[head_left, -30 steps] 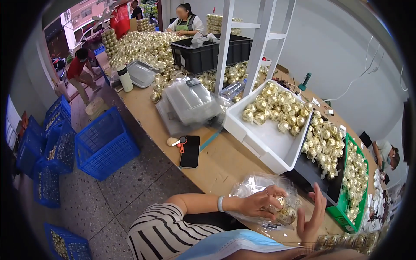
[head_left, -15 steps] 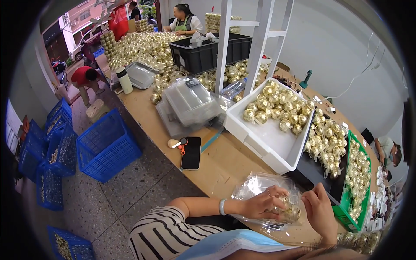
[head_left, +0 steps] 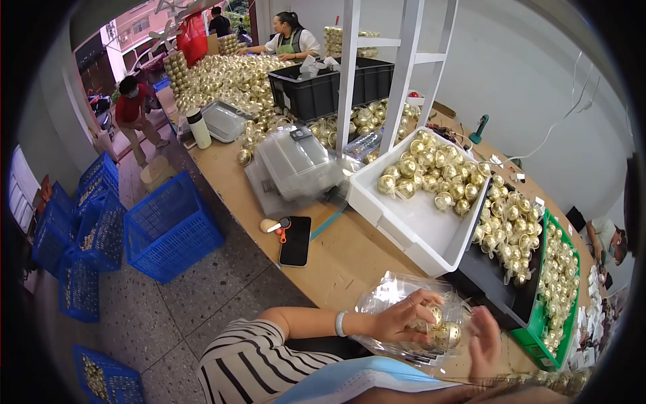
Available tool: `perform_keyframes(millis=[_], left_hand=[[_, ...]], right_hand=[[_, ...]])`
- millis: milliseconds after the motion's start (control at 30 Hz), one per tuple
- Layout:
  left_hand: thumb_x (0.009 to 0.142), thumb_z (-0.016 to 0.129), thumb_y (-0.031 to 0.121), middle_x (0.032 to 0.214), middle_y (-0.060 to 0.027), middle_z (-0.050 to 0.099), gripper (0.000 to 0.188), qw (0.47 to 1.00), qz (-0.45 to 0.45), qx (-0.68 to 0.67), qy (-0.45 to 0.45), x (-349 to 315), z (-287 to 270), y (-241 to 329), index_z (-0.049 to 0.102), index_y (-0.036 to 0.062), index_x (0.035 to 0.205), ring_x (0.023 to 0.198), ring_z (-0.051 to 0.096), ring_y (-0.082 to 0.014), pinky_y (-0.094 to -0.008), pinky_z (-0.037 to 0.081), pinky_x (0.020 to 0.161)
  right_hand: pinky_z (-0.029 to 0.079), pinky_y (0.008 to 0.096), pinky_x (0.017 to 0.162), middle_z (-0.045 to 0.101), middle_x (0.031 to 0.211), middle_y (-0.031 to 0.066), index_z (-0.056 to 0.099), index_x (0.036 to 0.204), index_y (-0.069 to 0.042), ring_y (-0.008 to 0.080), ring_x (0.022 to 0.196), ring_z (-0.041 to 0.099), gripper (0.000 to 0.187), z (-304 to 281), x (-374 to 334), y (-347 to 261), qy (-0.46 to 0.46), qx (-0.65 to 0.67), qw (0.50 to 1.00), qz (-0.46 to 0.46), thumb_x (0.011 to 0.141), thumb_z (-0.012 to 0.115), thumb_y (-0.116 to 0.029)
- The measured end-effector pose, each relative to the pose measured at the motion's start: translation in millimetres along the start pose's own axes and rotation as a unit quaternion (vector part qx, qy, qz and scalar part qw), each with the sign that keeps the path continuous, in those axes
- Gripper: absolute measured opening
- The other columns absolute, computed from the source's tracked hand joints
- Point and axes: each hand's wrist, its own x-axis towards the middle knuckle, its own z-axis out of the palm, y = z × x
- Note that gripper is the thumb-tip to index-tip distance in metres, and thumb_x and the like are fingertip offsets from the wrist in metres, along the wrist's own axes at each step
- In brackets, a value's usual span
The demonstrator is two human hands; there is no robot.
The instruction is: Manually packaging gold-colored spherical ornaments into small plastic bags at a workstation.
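Note:
My left hand, with a pale band at its wrist, curls its fingers over shiny gold balls with printed markings. Under them lies a clear plastic tray at the table's front edge. My right hand is just right of the balls, slightly blurred, its fingers stretched upward with nothing visible in them. Beyond the hands stands a white bin, part filled with gold balls in clear wrap.
Right of the bin are a black tray and a green crate, both holding wrapped gold balls. A phone, stacked clear trays and a bottle rest leftward. Blue crates stand on the floor. Several other people work around.
My right hand has come away from beside the balls, moving down and opening from a pinch. My left hand stays on the balls. The person in red has straightened up somewhat.

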Motion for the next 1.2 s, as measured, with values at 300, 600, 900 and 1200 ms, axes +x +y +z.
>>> perform_keyframes(millis=[300, 600, 900, 1200], left_hand=[[0.087, 0.081, 0.021, 0.14, -0.0179, 0.047, 0.043, 0.997, 0.068, 0.007, -0.038, -1, -11, 0, 0.051, 0.0154, 0.117, 0.126, 0.053, -0.0428, -0.0497, 0.048, 0.099], [0.102, 0.062, 0.021, 0.122, -0.0199, 0.052, 0.064, 0.995, 0.031, -0.068, 0.059, -8, 17, 12, 0.022, -0.0027, 0.146, 0.117, 0.057, -0.033, -0.046, 0.047, 0.101], [0.099, 0.039, -0.002, 0.111, -0.0197, 0.053, 0.049, 0.991, -0.051, 0.053, 0.112, -1, 40, 33, 0.019, -0.0077, 0.143, 0.096, 0.056, -0.0216, -0.0403, 0.048, 0.093], [0.091, 0.043, -0.004, 0.099, -0.0207, 0.059, 0.031, 0.989, 0.037, 0.122, 0.082, 29, 29, 55, 0.043, -0.0059, 0.122, 0.09, 0.061, -0.031, -0.0442, 0.049, 0.082]], right_hand=[[0.046, 0.0437, 0.099, 0.064, 0.131, 0.0225, 0.068, 0.126, -0.003, 0.035, 0.115, 0.061, 0.042, 29, 2, 11, -0.019, -0.229, 0.945, -0.234, 0.098, 0.052, -0.029], [0.043, 0.0484, 0.103, 0.063, 0.131, 0.0252, 0.068, 0.119, 0.006, 0.0432, 0.118, 0.057, 0.035, 75, -20, -3, 0.125, -0.312, 0.922, -0.194, 0.098, 0.046, -0.011], [0.044, 0.0488, 0.104, 0.059, 0.138, 0.025, 0.057, 0.134, 0.007, 0.0412, 0.127, 0.057, 0.059, 70, -18, -12, 0.001, -0.559, 0.781, -0.278, 0.108, 0.04, -0.043], [0.05, 0.0415, 0.091, 0.063, 0.129, 0.0206, 0.061, 0.113, 0.004, 0.0372, 0.108, 0.064, 0.026, 54, -26, -74, -0.033, -0.369, 0.92, -0.131, 0.092, 0.067, -0.01]])
